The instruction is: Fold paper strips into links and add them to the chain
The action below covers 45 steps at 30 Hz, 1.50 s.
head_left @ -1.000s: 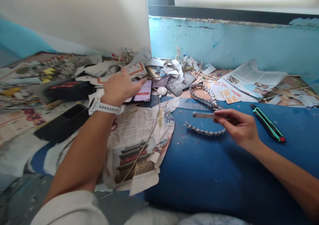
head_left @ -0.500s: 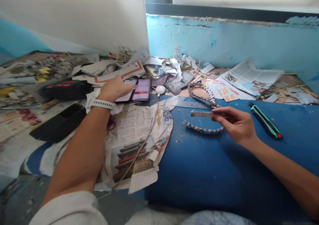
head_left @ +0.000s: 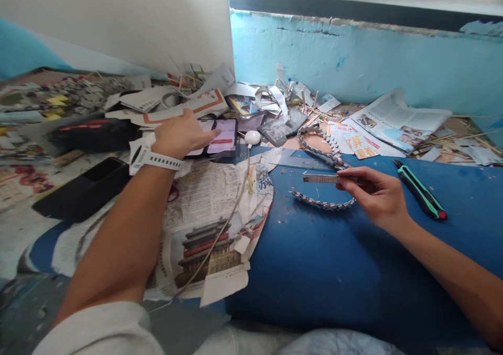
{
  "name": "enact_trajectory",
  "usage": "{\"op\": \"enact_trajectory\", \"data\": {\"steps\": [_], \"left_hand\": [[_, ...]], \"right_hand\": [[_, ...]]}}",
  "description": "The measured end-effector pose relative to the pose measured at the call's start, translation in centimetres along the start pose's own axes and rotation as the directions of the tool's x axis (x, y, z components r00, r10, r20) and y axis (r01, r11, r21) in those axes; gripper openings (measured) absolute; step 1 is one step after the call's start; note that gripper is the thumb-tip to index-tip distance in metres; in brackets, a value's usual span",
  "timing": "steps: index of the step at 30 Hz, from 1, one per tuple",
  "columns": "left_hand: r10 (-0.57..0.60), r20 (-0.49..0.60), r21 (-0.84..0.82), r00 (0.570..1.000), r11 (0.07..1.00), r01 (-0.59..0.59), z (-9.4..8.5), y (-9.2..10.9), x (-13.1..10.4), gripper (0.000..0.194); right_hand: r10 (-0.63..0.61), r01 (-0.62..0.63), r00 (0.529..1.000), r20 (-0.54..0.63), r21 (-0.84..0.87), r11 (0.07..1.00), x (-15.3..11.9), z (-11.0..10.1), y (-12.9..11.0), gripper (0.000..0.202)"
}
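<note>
My left hand (head_left: 181, 136), wearing a white watch on the wrist, reaches over a phone (head_left: 226, 132) with a lit, pale purple screen. Its index finger is stretched out at the screen; whether it presses is unclear, and the other fingers are partly hidden. Between thumb and fingertips, my right hand (head_left: 375, 193) pinches a narrow folded paper strip (head_left: 320, 178) printed like newspaper. Just beneath that strip, a braided paper chain (head_left: 324, 204) curves on the blue tabletop (head_left: 306, 271). More of the zigzag braid loops behind the hand.
A green-and-black utility knife (head_left: 421, 190) lies right of my right hand. Newspaper (head_left: 196, 197) with a cable across it covers the table's left part. A black case (head_left: 84, 190) lies left of my forearm. Paper scraps and thin sticks (head_left: 310, 108) crowd the back.
The camera view has shifted slightly. My left index finger has moved a little across the phone screen. My right hand still holds the folded strip in nearly the same place.
</note>
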State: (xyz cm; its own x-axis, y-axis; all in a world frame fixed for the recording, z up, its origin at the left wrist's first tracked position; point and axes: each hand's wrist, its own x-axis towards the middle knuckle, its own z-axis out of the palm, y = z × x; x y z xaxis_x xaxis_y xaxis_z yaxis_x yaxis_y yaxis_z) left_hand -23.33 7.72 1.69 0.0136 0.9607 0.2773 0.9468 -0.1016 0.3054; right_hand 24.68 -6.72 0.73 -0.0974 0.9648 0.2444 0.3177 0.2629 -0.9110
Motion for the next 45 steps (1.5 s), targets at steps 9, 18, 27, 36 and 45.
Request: {"op": "enact_trajectory", "data": {"steps": [9,18,27,36,45], "left_hand": [[0.404,-0.023,-0.316,0.914,0.865,-0.39,-0.2,14.2,-4.8,0.057],[0.485,0.195,-0.887,0.852,0.459,-0.058,3.2,21.8,-11.8,0.031],[0.547,0.055,-0.918,0.835,0.358,-0.173,2.6,21.9,-11.9,0.022],[0.49,-0.073,-0.893,0.868,0.355,-0.276,3.3,22.0,-12.5,0.011],[0.455,-0.048,-0.895,0.889,0.375,-0.241,3.4,22.5,-13.2,0.01]], "right_hand": [[0.046,-0.046,0.999,0.009,0.002,0.999,-0.2,0.2,-0.8,0.014],[0.114,-0.116,0.993,0.036,0.067,0.991,-1.0,0.7,-1.6,0.014],[0.158,-0.172,0.982,0.1,0.157,0.972,-1.2,0.3,-2.1,0.015],[0.01,-0.08,0.965,0.262,0.256,0.963,-1.3,0.5,-2.2,0.024],[-0.013,0.003,0.993,0.117,0.091,0.996,-1.6,0.6,-1.7,0.014]]}}
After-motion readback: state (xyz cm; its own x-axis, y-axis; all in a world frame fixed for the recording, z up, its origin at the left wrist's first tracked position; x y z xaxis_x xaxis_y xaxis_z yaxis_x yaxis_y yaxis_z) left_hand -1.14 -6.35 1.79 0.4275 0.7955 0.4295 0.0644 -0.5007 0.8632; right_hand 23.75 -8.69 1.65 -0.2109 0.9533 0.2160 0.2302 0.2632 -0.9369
